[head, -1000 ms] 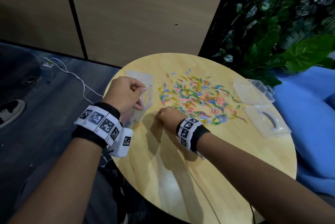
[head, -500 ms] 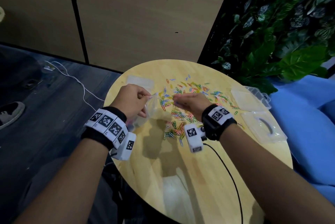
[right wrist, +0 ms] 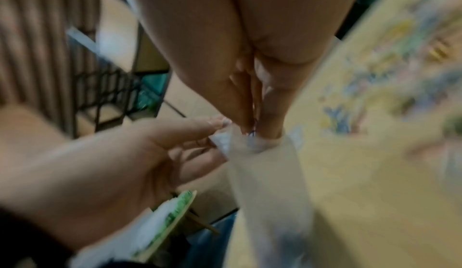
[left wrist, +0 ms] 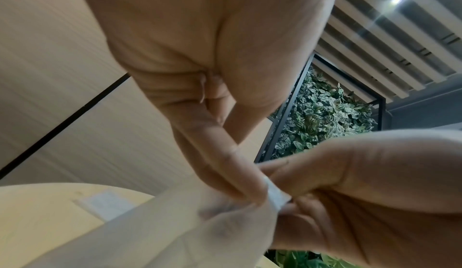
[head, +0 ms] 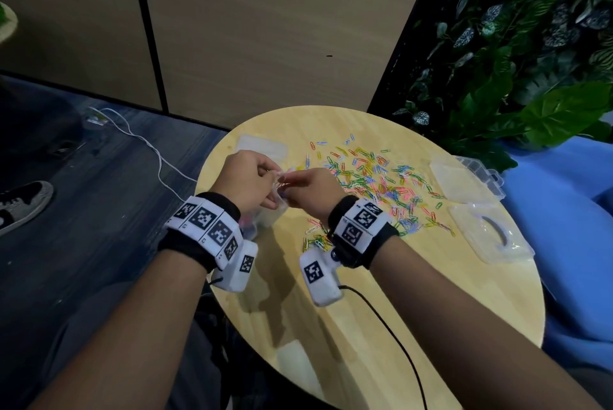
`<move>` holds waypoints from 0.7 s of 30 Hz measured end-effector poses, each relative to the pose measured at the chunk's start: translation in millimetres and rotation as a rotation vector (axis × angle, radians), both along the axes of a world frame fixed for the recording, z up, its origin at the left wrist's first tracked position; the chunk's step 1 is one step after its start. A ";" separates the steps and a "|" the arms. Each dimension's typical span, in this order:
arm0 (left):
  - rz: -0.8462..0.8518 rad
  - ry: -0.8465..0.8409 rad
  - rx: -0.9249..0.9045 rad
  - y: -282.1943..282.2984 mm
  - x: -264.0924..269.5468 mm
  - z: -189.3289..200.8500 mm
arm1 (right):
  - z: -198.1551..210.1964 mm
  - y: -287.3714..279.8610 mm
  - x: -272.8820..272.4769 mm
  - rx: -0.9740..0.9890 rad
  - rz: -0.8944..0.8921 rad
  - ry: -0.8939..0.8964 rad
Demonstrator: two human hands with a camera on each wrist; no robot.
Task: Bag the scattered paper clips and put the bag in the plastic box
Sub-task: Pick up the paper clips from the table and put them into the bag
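Many coloured paper clips [head: 374,177] lie scattered across the round wooden table [head: 414,310]. My left hand [head: 277,177] pinches the rim of a clear plastic bag [head: 265,217] that hangs over the table's left edge; the left wrist view shows its fingers [left wrist: 240,173] on that rim [left wrist: 275,193]. My right hand [head: 288,179] meets it at the bag's mouth. In the right wrist view its fingertips [right wrist: 250,122] pinch a few clips just above the bag [right wrist: 270,183]. The clear plastic box [head: 464,177] sits open at the table's right.
A spare clear bag [head: 262,144] lies flat behind my hands. A clear lid-like piece with a handle [head: 491,233] sits near the right edge. A small clump of clips [head: 315,240] lies under my right wrist. Foliage stands behind, and a blue cushion to the right.
My right hand left the near-left edge of the clip pile and moved left and up to the bag's mouth with clips pinched. My left hand kept holding the bag.
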State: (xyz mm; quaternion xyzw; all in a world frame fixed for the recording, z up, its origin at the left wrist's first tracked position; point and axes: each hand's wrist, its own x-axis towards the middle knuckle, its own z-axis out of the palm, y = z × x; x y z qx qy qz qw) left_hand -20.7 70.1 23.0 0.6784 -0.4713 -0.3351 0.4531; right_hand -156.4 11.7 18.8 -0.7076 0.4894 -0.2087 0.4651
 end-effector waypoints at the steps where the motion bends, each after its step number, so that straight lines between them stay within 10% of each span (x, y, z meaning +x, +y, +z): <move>1: -0.004 -0.004 0.002 0.0 -1.0 0.5 | 4.6 -0.2 -1.0 -0.158 0.109 0.182; 5: -0.013 -0.020 0.021 -1.0 -4.5 2.1 | 28.5 1.4 -9.8 -0.437 0.461 0.513; 9: 0.021 -0.033 0.007 -3.4 -0.4 -0.3 | 23.3 -11.0 -33.9 -0.376 0.188 0.191; 16: 0.006 -0.056 0.028 -1.5 -1.2 0.3 | -47.4 16.8 -70.4 -0.620 0.880 0.789; 21: 0.000 -0.054 0.038 0.2 -2.2 0.6 | -63.3 11.7 -108.0 -0.651 0.812 0.968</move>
